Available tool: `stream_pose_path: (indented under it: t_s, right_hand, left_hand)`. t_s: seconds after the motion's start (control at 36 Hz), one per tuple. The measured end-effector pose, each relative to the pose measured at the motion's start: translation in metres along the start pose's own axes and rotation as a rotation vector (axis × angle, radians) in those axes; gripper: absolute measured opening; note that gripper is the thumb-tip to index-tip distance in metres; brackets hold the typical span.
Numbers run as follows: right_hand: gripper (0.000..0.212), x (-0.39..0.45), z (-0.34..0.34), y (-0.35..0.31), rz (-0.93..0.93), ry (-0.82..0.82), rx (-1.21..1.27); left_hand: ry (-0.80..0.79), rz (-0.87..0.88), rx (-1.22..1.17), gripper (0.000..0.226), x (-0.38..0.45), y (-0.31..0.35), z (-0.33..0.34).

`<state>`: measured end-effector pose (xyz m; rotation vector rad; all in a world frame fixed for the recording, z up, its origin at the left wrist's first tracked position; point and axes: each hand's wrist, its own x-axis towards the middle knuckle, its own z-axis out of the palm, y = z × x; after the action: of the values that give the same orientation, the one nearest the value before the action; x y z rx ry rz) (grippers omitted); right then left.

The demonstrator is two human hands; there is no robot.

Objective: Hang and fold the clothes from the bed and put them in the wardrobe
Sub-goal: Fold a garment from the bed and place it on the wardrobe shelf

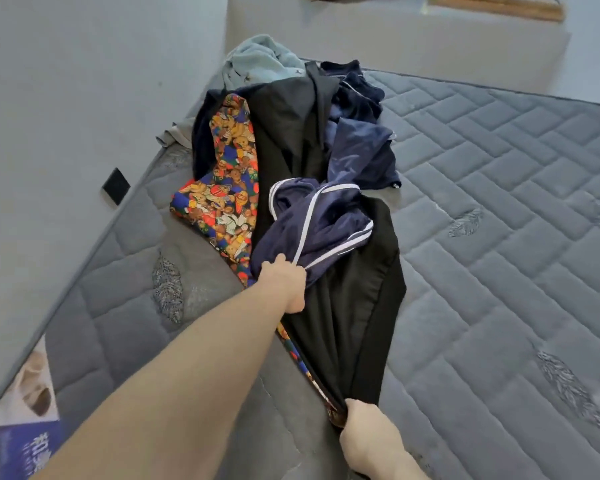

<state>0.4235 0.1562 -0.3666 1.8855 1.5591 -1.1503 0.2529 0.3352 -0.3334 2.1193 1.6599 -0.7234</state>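
Across the bare grey quilted mattress (482, 188) that fills most of my view, the clothes lie in one long heap running from the far corner by the wall toward me. I take it they were dumped there together, since each piece overlaps the next.

The biggest item is the black garment (354, 306), stretched lengthways down the middle of the heap. My right hand (364, 434) has its fingers curled tight round the near end, pinching the dark edge along with what looks like a strip of patterned lining; I judge I am pulling it taut to draw it free of the pile. Which garment it is, I cannot tell from here.

To its left, partly under it, lies the teddy-bear print fabric (222, 202), bright against the grey and spread flat on the mattress.

On top of the black piece sits the navy garment with white piping (319, 223), bunched up. My left hand (284, 285) grips its near edge, thumb over the cloth and fingers hidden beneath. I read this as lifting it off so that it does not drag along when the black one comes away.

Further back are more navy pieces (357, 133), crumpled, and at the far corner a pale blue garment (257, 60) resting against the wall.

Smallest, a black square plate (116, 186) is set on the wall to the left.

No wardrobe or hanger shows in this view, so nothing here is hung or folded yet.
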Motion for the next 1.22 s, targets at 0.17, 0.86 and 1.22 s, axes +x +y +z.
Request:
stream_pose_path:
  t_s: [0.17,0.86,1.22]
  right_hand:
    - [0.06,-0.031,-0.003,0.028,-0.066,-0.067,0.337]
    - [0.034,-0.408,-0.13,0.038,-0.54,0.25,0.758]
    - [0.031,-0.518,-0.173,0.058,-0.641,0.168,1.157]
  left_hand:
    - [0.226,0.055,-0.434,0.024,-0.07,0.011,0.029]
    - [0.631,0.246,-0.966,0.02,-0.51,0.039,-0.241]
    - [0.694,0.055,-0.681,0.008,-0.53,0.047,-0.234]
